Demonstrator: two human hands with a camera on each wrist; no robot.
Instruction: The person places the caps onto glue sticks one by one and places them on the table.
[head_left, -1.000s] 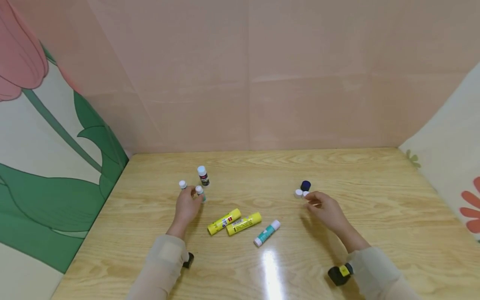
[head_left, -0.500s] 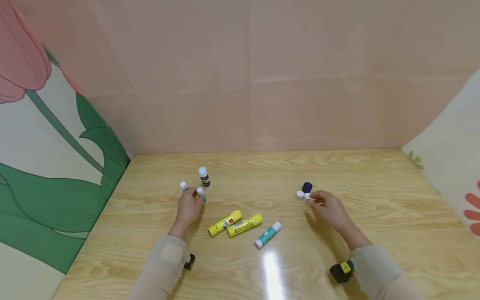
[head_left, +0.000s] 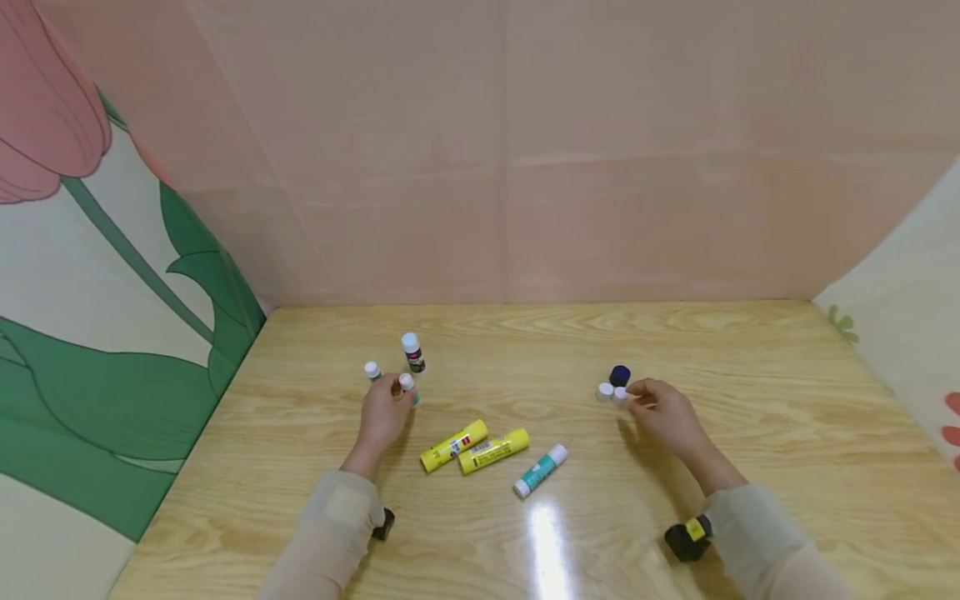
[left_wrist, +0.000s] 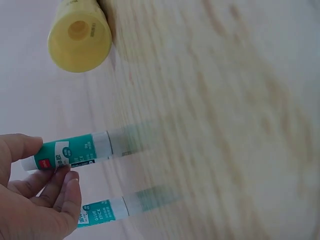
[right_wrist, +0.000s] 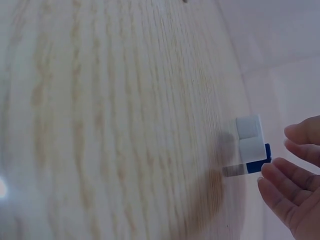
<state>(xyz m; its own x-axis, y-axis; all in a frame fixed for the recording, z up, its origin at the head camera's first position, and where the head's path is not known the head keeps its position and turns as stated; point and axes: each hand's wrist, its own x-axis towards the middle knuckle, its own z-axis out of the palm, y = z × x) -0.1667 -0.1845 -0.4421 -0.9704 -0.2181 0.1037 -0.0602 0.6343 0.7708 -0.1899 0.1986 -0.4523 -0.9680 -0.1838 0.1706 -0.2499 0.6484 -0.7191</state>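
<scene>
My left hand [head_left: 382, 414] pinches a teal glue stick [left_wrist: 67, 152] with white ends, which stands upright on the table. A second teal glue stick [left_wrist: 97, 213] stands beside it, partly hidden by the fingers, and a dark-labelled glue stick [head_left: 413, 353] stands just behind. My right hand [head_left: 669, 418] is beside two white caps [right_wrist: 252, 148] and a dark blue cap [head_left: 619, 376], which stand close together. In the right wrist view its thumb and fingers are spread apart, with nothing between them; the fingertips are right by the dark blue cap.
Two yellow glue sticks [head_left: 493, 451] lie near the middle of the wooden table [head_left: 300, 500], with a teal-and-white glue stick [head_left: 540, 472] lying to their right. A pink backdrop [head_left: 600, 167] rises at the table's far edge.
My right fingers have drawn slightly away from the nearer white cap, so more of it shows. My left hand keeps its hold on the teal glue stick. The head view has shifted slightly.
</scene>
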